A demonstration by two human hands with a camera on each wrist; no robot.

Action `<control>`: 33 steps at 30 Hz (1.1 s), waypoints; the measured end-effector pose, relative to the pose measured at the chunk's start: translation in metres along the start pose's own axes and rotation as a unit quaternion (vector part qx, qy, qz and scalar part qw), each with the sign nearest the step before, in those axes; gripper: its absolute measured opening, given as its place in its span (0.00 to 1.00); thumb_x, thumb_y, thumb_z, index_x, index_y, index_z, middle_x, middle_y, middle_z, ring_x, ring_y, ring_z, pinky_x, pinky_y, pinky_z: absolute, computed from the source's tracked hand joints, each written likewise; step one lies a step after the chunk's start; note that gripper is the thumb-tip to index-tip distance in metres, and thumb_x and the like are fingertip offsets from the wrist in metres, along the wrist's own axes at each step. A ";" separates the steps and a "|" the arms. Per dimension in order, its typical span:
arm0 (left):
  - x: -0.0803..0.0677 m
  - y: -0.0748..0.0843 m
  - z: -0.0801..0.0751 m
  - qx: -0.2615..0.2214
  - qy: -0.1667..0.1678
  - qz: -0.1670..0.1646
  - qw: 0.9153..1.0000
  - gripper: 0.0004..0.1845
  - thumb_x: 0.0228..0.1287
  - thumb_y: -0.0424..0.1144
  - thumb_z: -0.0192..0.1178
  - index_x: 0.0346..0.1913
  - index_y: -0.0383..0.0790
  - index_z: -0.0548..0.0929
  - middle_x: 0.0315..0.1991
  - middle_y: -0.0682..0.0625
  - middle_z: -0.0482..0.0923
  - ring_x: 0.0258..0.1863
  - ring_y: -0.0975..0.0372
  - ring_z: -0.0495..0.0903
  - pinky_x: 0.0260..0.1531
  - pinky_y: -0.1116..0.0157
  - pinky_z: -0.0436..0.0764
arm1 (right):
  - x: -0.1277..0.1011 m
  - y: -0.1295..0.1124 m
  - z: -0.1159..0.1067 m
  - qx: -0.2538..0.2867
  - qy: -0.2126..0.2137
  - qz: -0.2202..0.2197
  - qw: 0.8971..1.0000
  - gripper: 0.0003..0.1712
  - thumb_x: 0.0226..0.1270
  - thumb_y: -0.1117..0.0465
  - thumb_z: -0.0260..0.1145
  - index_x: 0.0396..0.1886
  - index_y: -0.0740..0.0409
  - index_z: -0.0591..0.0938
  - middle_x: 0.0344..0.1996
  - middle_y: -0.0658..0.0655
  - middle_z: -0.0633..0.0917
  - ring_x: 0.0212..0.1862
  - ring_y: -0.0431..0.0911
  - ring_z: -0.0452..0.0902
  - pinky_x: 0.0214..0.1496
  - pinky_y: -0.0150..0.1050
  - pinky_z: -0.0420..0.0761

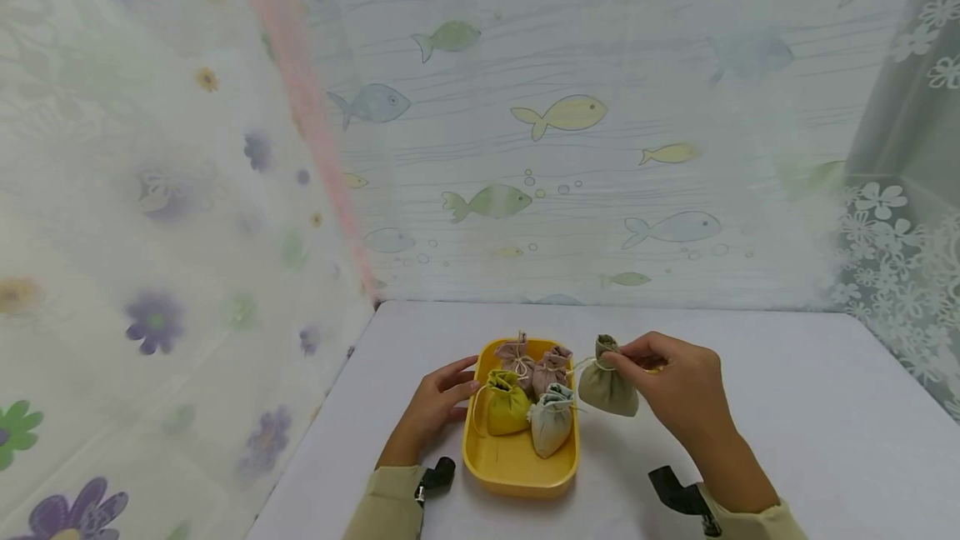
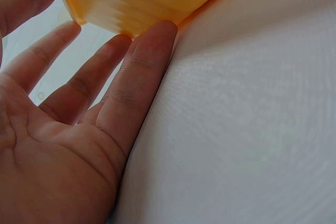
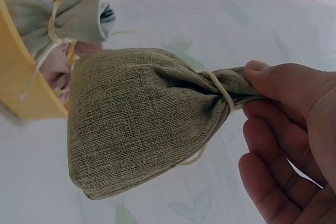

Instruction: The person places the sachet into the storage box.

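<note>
My right hand (image 1: 678, 377) pinches the gathered neck of an olive-green drawstring pouch (image 3: 142, 124), held up just to the right of a yellow plastic tray (image 1: 517, 473). A cream cord is tied round the pouch's neck. Several more pouches sit inside the tray: two mauve ones at the back, a yellow-green pouch (image 1: 507, 407) at the left and a pale grey pouch (image 1: 552, 423) at the right. With its fingers extended, my left hand (image 1: 437, 398) touches the tray's left side; in the left wrist view the fingertips (image 2: 160, 32) meet its outer wall.
A white cloth covers the table (image 1: 810, 407). Behind it hangs a curtain (image 1: 570, 190) printed with fish, and at the left a flower-patterned curtain (image 1: 150, 232). White lace-like flowers (image 1: 885, 223) show at the right. Each wrist carries a black camera mount.
</note>
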State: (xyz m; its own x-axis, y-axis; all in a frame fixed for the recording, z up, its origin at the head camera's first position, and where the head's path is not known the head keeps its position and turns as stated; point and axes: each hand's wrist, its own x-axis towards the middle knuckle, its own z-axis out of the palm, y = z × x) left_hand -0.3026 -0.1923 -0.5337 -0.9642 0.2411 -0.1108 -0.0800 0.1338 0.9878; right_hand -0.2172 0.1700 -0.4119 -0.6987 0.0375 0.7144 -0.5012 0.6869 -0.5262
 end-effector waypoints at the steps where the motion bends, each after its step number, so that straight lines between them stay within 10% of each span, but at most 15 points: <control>1: 0.000 0.000 0.000 0.000 0.000 0.000 1.000 0.35 0.63 0.57 0.71 0.73 0.58 0.75 0.70 0.42 0.75 0.61 0.53 0.82 0.50 0.56 0.89 | 0.000 -0.002 0.000 0.007 0.003 -0.005 1.000 0.13 0.48 0.59 0.87 0.24 0.42 0.88 0.23 0.39 0.88 0.26 0.32 0.82 0.29 0.21 0.79; 33: 0.001 -0.001 -0.001 0.006 -0.001 0.007 1.000 0.35 0.63 0.58 0.71 0.73 0.59 0.76 0.70 0.41 0.75 0.61 0.53 0.82 0.49 0.55 0.89 | -0.010 -0.041 0.009 0.116 -0.015 -0.039 0.992 0.14 0.52 0.61 0.85 0.29 0.41 0.86 0.27 0.39 0.89 0.26 0.30 0.84 0.30 0.25 0.85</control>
State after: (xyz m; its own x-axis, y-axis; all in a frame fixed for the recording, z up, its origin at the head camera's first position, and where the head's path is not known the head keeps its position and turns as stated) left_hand -0.3033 -0.1927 -0.5346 -0.9648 0.2444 -0.0974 -0.0636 0.1425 0.9877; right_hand -0.1942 0.1347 -0.4020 -0.6667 -0.0330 0.7446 -0.6556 0.5014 -0.5647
